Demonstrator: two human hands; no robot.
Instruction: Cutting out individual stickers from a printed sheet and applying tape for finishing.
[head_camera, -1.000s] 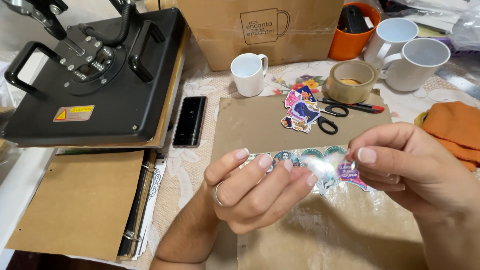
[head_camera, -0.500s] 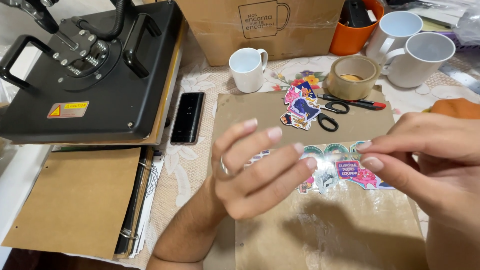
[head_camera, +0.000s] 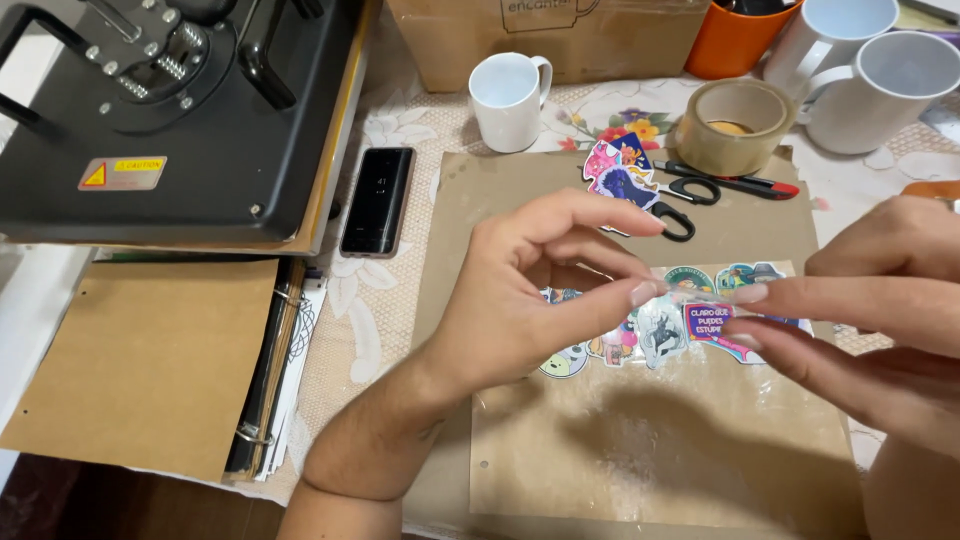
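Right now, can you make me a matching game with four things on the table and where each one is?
Things:
1. phone
2. scissors
3. tape roll
4. orange cup

Places:
A. at the top edge, left of the white mugs
B. beside the black press, screen dark
C. on the brown board, next to the loose stickers
D. just below the orange cup, lying flat

Pairs: 1-B, 2-C, 3-D, 4-A
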